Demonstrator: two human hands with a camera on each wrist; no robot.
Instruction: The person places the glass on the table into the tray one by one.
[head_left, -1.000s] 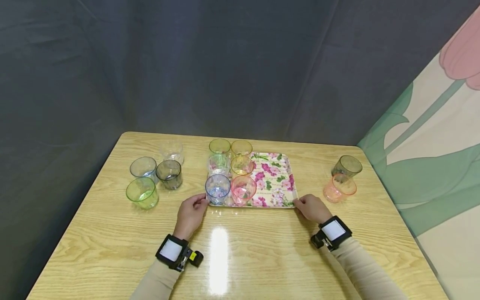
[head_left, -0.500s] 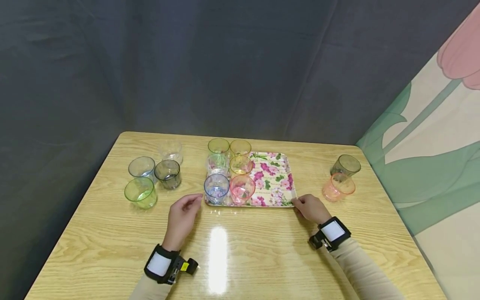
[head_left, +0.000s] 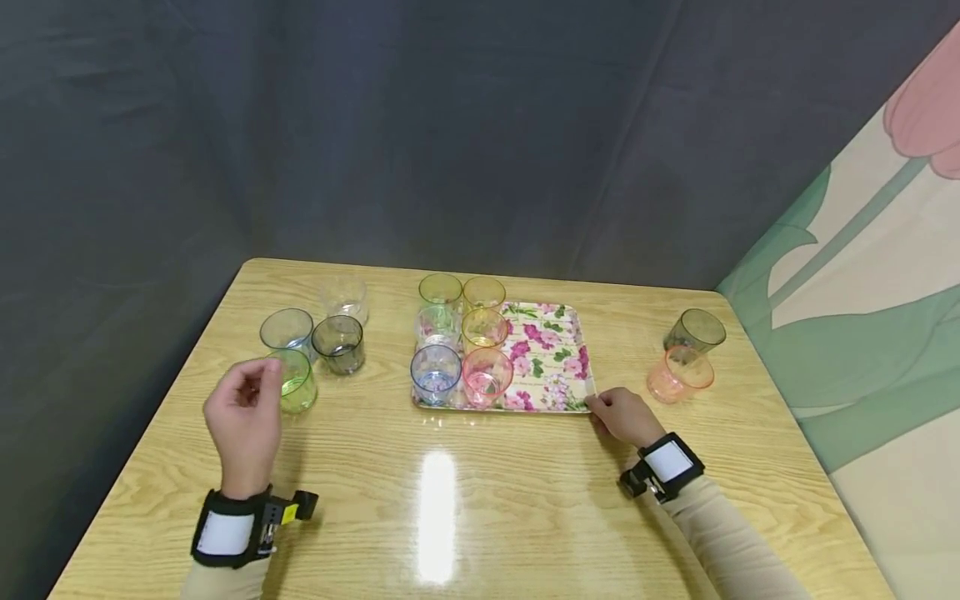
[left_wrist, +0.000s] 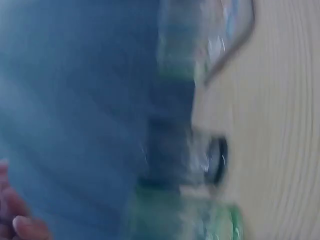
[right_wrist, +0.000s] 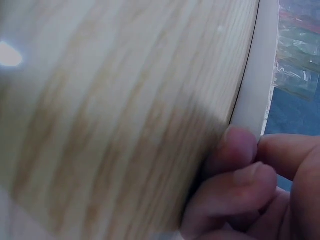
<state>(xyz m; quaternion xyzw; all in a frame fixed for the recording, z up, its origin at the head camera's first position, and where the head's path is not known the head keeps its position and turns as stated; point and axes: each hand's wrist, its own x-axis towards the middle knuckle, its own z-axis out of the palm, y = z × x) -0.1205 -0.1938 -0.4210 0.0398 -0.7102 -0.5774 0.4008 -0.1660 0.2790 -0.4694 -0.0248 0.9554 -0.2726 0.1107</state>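
The hold on the tray (head_left: 551,350) is shown closely only in the right wrist view: its pale rim is pinched by the right hand (head_left: 626,415) near the tray's near right corner. In the blurred left wrist view, the left hand's fingertips are seen apart from a green glass (head_left: 302,392); in the head view, part of that glass is covered by the left hand (head_left: 243,421), which is loosely curled, with nothing held, left of the tray.

The tray is rectangular, cream, printed with magenta flowers and green leaves, and is set on the desk (head_left: 495,492). Its left half is occupied by two columns of glasses, nearest a blue glass (head_left: 437,383) and a pink glass (head_left: 487,382), by which the print is partly screened. Left of the tray, the green glass is grouped with a grey-blue glass (head_left: 287,332), a dark glass (head_left: 341,350) and a colourless glass (head_left: 345,298). Right of the tray, a smoky glass (head_left: 693,332) is partly overlapped by an orange glass (head_left: 671,382).
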